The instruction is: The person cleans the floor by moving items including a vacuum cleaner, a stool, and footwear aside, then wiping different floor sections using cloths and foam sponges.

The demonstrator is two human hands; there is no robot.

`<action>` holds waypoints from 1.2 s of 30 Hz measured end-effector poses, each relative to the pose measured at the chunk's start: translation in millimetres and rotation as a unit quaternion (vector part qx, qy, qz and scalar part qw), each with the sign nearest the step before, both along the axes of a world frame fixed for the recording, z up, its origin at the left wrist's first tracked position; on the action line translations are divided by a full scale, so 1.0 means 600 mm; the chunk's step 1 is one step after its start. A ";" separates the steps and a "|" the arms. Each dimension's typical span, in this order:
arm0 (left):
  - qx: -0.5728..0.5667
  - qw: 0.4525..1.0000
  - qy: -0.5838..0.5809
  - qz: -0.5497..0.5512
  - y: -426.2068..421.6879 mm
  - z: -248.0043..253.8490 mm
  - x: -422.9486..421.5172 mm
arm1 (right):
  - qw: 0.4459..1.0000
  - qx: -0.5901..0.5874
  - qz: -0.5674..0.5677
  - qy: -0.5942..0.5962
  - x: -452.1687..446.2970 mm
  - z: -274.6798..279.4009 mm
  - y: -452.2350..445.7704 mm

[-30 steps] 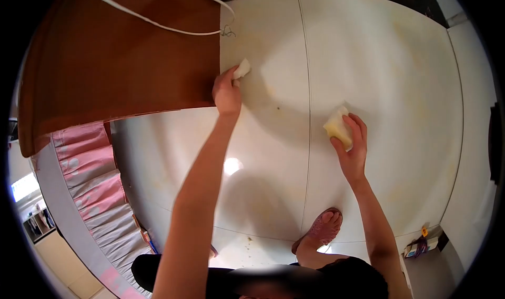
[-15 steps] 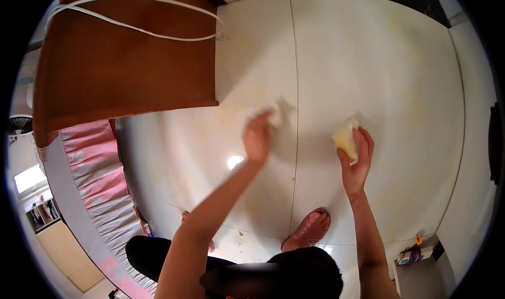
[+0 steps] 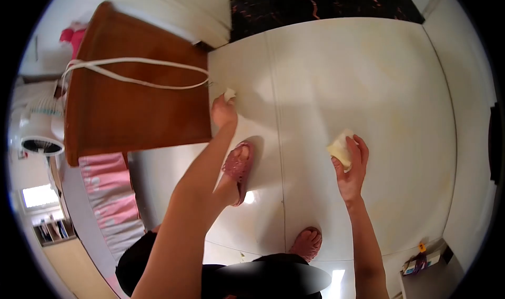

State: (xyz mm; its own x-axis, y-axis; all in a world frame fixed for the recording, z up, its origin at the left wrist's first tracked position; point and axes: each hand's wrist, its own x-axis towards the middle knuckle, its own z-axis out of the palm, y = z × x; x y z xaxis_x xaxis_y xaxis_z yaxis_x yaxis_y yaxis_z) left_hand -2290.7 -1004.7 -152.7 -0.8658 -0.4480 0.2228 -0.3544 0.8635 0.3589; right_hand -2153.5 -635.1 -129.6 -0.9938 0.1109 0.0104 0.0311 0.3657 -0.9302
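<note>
My left hand (image 3: pixel 224 112) reaches out beside the brown wooden cabinet. Its fingers are closed on a small crumpled whitish piece (image 3: pixel 230 94), perhaps tissue or cloth. My right hand (image 3: pixel 353 170) is farther right, above the pale floor (image 3: pixel 368 83). Between its thumb and fingers it grips a soft, crumpled pale-yellow wad (image 3: pixel 341 149), white along one side. The exact material of both pieces is unclear. Whether either piece touches the floor I cannot tell.
A brown cabinet (image 3: pixel 142 109) with a white cable loop (image 3: pixel 142 60) stands at left. My pink slippers (image 3: pixel 239 170) are on the floor. A black marbled strip (image 3: pixel 326 7) lies at the far end. At left are a white fan (image 3: pixel 43 133) and pink bedding (image 3: pixel 110 188); a grey stand (image 3: pixel 428 275) is lower right.
My left hand has moved left and slightly farther out, toward the cabinet, with its whitish piece. My left foot has stepped forward. The view has shifted; my right hand still holds the wad.
</note>
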 end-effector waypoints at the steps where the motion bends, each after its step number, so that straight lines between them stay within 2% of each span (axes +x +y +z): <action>1: 0.012 0.999 0.010 0.033 0.039 -0.035 -0.008 | 0.999 0.029 -0.021 -0.014 -0.001 0.001 0.019; 2: 0.000 0.998 0.039 -0.058 0.097 -0.037 -0.003 | 0.998 0.053 -0.039 -0.017 0.002 -0.002 0.038; 4: 0.057 0.978 -0.035 -0.199 0.189 -0.024 0.027 | 0.993 0.098 -0.064 -0.025 0.013 -0.010 0.069; 5: 0.073 0.947 -0.036 -0.310 0.209 -0.013 0.055 | 0.992 0.101 -0.073 -0.031 0.018 -0.012 0.083; 8: 0.198 0.824 -0.175 -0.501 0.195 0.019 0.060 | 0.988 0.113 -0.092 -0.046 0.019 -0.006 0.115; 10: 0.183 0.918 -0.119 -0.331 0.152 0.003 -0.050 | 0.986 0.127 -0.093 -0.056 0.013 0.013 0.130; 11: 0.072 0.963 0.021 -0.259 0.131 -0.014 -0.117 | 0.983 0.143 -0.100 -0.055 0.014 0.011 0.136; 12: 0.177 0.942 0.090 -0.269 0.095 -0.015 -0.208 | 0.980 0.159 -0.105 -0.050 0.014 0.004 0.141; 13: 0.080 0.965 0.123 -0.216 0.102 0.034 -0.253 | 0.978 0.174 -0.108 -0.044 0.010 0.000 0.144; 16: -0.035 0.989 -0.106 -0.095 0.125 -0.020 -0.281 | 0.962 0.234 -0.083 -0.117 0.005 0.008 0.136; 17: 0.024 0.975 -0.158 -0.155 0.159 -0.065 -0.243 | 0.962 0.242 -0.085 -0.096 0.002 0.012 0.132; 18: 0.027 0.971 -0.122 -0.206 0.227 -0.066 -0.179 | 0.962 0.248 -0.061 -0.102 -0.003 0.016 0.136; 19: 0.092 0.927 -0.021 -0.363 0.257 -0.061 -0.120 | 0.961 0.252 -0.035 -0.107 -0.006 0.020 0.144; 20: 0.131 0.873 -0.143 -0.447 0.286 -0.017 -0.081 | 0.960 0.257 -0.011 -0.110 -0.011 0.028 0.157; 22: 0.140 0.740 -0.335 -0.566 0.320 0.085 -0.068 | 0.959 0.251 0.065 -0.117 -0.026 0.044 0.191; 25: 0.101 0.753 -0.264 -0.594 0.332 0.198 -0.141 | 0.940 0.270 0.174 -0.111 -0.048 0.053 0.229; 27: 0.033 0.745 -0.231 -0.625 0.300 0.245 -0.219 | 0.921 0.298 0.229 -0.101 -0.067 0.046 0.249; 31: -0.005 0.842 -0.209 -0.497 0.243 0.338 -0.280 | 0.856 0.352 0.318 -0.204 -0.110 0.052 0.258; 34: 0.030 0.913 -0.171 -0.368 0.199 0.291 -0.309 | 0.868 0.299 0.311 -0.245 -0.137 0.089 0.273; 36: 0.062 0.943 -0.096 -0.312 0.175 0.239 -0.348 | 0.915 0.281 0.235 -0.171 -0.153 0.080 0.284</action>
